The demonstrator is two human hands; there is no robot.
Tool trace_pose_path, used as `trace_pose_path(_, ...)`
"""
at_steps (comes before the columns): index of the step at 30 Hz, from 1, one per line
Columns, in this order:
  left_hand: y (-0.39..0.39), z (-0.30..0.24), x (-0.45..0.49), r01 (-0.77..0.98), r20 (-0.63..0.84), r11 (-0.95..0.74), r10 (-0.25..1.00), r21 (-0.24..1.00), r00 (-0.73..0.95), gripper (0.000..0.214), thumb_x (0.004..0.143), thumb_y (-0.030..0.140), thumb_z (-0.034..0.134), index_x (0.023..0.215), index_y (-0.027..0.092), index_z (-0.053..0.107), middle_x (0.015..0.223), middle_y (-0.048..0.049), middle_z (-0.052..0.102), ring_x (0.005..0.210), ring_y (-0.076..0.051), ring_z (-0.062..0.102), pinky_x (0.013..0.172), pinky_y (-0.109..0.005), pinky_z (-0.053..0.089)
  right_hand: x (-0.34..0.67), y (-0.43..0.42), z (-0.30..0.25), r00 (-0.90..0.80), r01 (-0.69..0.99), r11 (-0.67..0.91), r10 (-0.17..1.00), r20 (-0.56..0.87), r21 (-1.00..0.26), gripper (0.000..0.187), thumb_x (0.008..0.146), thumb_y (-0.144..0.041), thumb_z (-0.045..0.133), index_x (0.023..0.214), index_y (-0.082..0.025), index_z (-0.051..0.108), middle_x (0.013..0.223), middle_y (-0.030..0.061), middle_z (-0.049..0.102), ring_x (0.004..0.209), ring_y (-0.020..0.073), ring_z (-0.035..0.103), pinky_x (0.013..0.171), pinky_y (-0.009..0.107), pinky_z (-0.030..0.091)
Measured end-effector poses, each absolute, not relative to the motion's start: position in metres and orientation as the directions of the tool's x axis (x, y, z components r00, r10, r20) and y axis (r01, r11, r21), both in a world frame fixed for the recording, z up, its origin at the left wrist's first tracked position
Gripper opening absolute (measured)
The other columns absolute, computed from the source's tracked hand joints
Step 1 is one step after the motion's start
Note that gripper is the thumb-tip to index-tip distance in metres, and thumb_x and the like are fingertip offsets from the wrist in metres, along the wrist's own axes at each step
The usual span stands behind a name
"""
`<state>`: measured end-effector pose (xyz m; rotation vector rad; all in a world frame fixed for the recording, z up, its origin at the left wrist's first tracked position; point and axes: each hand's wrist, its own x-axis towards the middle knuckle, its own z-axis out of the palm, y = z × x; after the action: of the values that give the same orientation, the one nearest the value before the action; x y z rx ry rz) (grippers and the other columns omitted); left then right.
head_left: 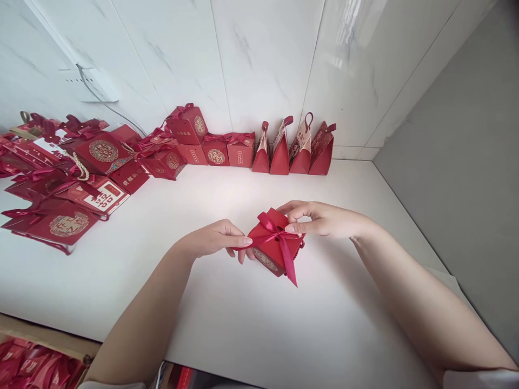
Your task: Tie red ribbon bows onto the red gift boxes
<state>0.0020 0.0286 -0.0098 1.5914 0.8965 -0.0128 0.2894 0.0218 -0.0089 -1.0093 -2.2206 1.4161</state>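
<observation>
A small red gift box [272, 249] with a gold pattern on its side is between my hands, over the white tabletop. A glossy red ribbon [279, 236] is tied in a bow across its top, one tail hanging down the front. My left hand [225, 240] pinches the ribbon's left end between thumb and fingers, beside the box. On the box's right, my right hand [310, 219] has thumb and index finger closed on the ribbon near the knot. Its other fingers reach behind the box and are partly hidden.
Finished-looking red gift boxes [235, 150] line the back wall, with several triangular boxes [292, 154] to their right. A heap of red boxes and bags [77, 178] lies at the left. Below the table, a carton [44, 329] holds red packaging. A cable [107, 108] hangs from the wall.
</observation>
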Motion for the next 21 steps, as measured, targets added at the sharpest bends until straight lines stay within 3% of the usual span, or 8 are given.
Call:
trace_pose_path(7,0.028,-0.009,0.001,0.546,-0.489,0.046,0.513,0.836,0.706,0.04,0.091,0.05,0.055,0.075,0.02,0.077,0.105,-0.0055,0.074,0.088,-0.017,0.065,0.082,-0.029,0.047,0.288,0.023,-0.013,-0.692,0.323,0.134,0.709,-0.137,-0.937,0.028,0.087,-0.04,0.061,0.073,-0.017,0.068,0.137,0.0067,0.053,0.108,0.0241,0.058,0.084,0.034,0.049)
trace_pose_path(13,0.028,-0.009,0.0,0.523,-0.461,0.022,0.506,0.852,0.729,0.04,0.092,0.05,0.053,0.078,0.022,0.079,0.111,-0.0054,0.074,0.108,-0.022,0.063,0.097,-0.032,0.043,0.29,0.02,-0.008,-0.705,0.337,0.167,0.697,-0.131,-0.927,0.038,0.092,-0.052,0.052,0.085,-0.018,0.067,0.121,0.007,0.063,0.097,0.0213,0.059,0.083,0.035,0.048)
trace_pose_path(17,0.028,-0.01,0.001,0.539,-0.45,0.007,0.561,0.842,0.695,0.038,0.089,0.052,0.058,0.084,0.02,0.078,0.096,-0.0067,0.076,0.09,-0.019,0.065,0.085,-0.03,0.046,0.29,0.016,-0.003,-0.629,0.406,0.226,0.772,-0.091,-0.886,0.037,0.089,-0.056,0.056,0.082,-0.02,0.062,0.127,0.0065,0.063,0.107,0.0246,0.058,0.087,0.037,0.047)
trace_pose_path(21,0.023,-0.007,0.005,0.557,-0.413,0.002,0.674,0.83,0.612,0.041,0.088,0.054,0.058,0.084,0.019,0.077,0.084,-0.0048,0.073,0.076,-0.015,0.059,0.074,-0.027,0.044,0.286,0.009,0.002,-0.621,0.469,0.381,0.784,0.009,-0.797,0.022,0.091,-0.042,0.055,0.084,-0.022,0.061,0.129,0.0047,0.061,0.114,0.0249,0.057,0.092,0.038,0.045)
